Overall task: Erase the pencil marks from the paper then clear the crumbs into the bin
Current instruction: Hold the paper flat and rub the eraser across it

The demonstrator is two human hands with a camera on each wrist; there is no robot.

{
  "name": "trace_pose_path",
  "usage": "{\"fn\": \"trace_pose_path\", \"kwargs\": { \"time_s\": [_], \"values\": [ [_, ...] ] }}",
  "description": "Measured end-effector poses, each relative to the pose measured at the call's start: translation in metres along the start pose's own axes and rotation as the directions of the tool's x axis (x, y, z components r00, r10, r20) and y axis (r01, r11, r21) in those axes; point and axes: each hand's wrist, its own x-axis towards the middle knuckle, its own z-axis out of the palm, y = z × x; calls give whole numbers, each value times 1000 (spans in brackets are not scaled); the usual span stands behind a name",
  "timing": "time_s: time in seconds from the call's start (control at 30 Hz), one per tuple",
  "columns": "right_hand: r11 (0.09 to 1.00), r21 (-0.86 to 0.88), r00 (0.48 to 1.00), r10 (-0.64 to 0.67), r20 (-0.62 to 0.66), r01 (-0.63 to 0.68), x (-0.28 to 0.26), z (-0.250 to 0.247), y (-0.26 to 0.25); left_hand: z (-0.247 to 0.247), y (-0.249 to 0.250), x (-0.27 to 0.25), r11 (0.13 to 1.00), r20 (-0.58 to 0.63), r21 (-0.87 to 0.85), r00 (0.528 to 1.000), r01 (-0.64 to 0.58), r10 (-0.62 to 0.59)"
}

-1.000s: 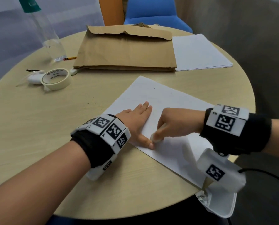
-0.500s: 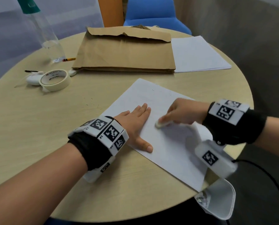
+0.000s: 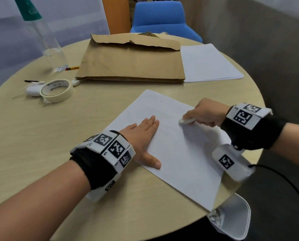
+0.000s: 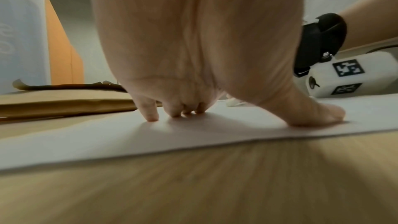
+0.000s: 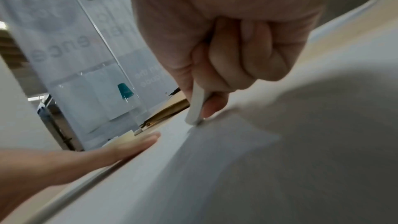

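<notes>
A white sheet of paper [image 3: 176, 150] lies on the round wooden table [image 3: 58, 145]. My left hand [image 3: 143, 134] lies flat on the sheet's left part, fingers straight and thumb spread, pressing it down [image 4: 215, 67]. My right hand [image 3: 206, 113] pinches a white eraser [image 3: 186, 121] whose tip touches the paper near its far right edge. In the right wrist view the eraser [image 5: 197, 105] sits between thumb and curled fingers, end on the sheet [image 5: 237, 168]. Small dark crumbs [image 3: 97, 117] lie on the table left of the paper.
A brown paper bag [image 3: 131, 60] lies across the far side, with a stack of white sheets [image 3: 209, 65] to its right. A roll of masking tape [image 3: 56, 90], a clear bottle [image 3: 48, 40] and a pencil [image 3: 72, 68] sit at far left. A white bin [image 3: 235, 218] hangs below the table's near-right edge.
My right hand has carried the eraser across the paper, away from my left thumb toward the far right of the sheet. My left hand has stayed flat on the paper.
</notes>
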Motion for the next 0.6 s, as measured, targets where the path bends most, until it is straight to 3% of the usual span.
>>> {"fn": "trace_pose_path", "kwargs": {
  "time_s": [0.17, 0.33, 0.5, 0.6],
  "values": [
    [993, -59, 974, -83, 210, 97, -19, 32, -12, 0, -1, 1, 1000, 18, 4, 1000, -5, 4],
    [999, 14, 997, 37, -63, -36, 4, -6, 0, -1, 0, -1, 1000, 21, 3, 1000, -1, 1],
    [992, -83, 983, -77, 168, 92, -15, 25, -13, 0, -1, 0, 1000, 26, 6, 1000, -2, 2],
    [998, -59, 997, -15, 75, 20, -4, 12, -8, 0, -1, 0, 1000, 30, 8, 1000, -3, 3]
  ]
}}
